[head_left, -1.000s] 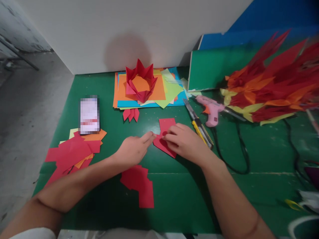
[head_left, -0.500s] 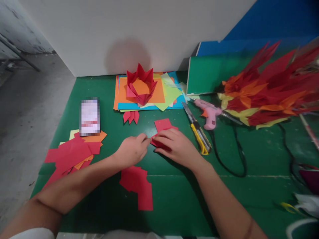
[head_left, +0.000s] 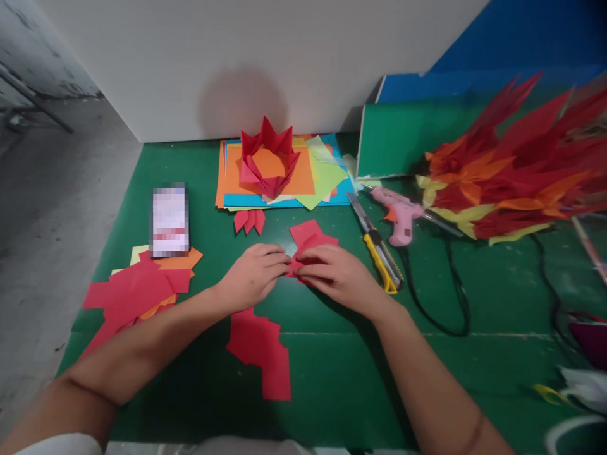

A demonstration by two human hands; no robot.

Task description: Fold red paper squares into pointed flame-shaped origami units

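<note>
Both hands meet over a small red paper piece [head_left: 309,238] lying on the green table [head_left: 332,379]. My left hand [head_left: 253,275] has its fingers curled and pinches the paper's left edge. My right hand [head_left: 334,272] presses down on the paper with bent fingers and covers its near part. Only the far corner of the sheet shows beyond the fingers. A stack of red paper squares [head_left: 260,351] lies just in front of my left wrist.
A red folded paper crown [head_left: 268,157] stands on a pile of coloured sheets [head_left: 327,174] at the back. A phone [head_left: 169,219], red and orange scraps [head_left: 137,291], a yellow utility knife [head_left: 379,249], a pink glue gun [head_left: 401,218] with black cable and a large red-orange paper flower [head_left: 516,164] surround the hands.
My left hand has closed in from flat pointing fingers to a pinch at the paper's edge. My right hand slid left over the paper, which now shows folded up and smaller.
</note>
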